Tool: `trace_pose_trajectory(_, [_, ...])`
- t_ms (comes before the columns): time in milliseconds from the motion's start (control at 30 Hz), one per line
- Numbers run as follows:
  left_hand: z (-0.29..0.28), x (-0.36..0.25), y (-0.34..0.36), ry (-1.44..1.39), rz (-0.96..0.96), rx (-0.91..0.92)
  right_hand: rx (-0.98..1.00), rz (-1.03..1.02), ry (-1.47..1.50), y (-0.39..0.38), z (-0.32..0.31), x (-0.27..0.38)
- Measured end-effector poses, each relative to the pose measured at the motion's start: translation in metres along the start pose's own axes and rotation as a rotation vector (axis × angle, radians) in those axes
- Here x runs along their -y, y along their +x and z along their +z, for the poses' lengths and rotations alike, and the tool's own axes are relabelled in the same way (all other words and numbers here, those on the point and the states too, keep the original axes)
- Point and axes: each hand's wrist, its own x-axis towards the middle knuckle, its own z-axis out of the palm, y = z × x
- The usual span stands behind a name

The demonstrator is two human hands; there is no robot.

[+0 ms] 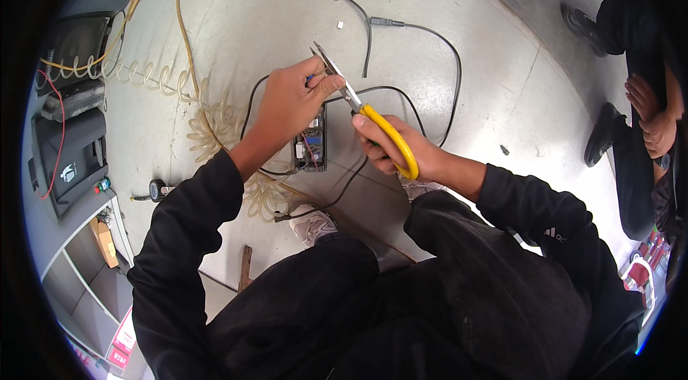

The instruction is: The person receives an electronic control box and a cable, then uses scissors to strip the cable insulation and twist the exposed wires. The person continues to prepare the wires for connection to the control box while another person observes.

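Observation:
My right hand (390,143) grips yellow-handled scissors (401,147), whose metal blades point up and left, slightly apart. My left hand (294,100) is closed in a pinch at the blades, on something small with a bit of blue showing, too hidden to name. Below and between my hands lies an open black electronic device (310,151) on the floor, with components and a red wire inside. A black cable (387,88) loops around the device.
Coiled clear tubing (211,126), dark cases (68,151), a shelf unit (79,255) and a gauge (158,189) lie leftward. A plug connector (387,21) is above. A wooden stick (245,265) lies near my legs. Another person (638,129) sits at the right.

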Motion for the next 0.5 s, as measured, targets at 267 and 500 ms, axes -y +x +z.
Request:
trace_pose_trajectory(267, [0.008,0.002,-0.005,0.1,-0.097,-0.035,-0.102,0.03,0.119,0.002,-0.003,-0.012])
trace_pose_trajectory(500, [0.001,0.023,-0.019,0.128,-0.18,-0.028,-0.312,-0.068,0.127,0.005,-0.05,0.013])
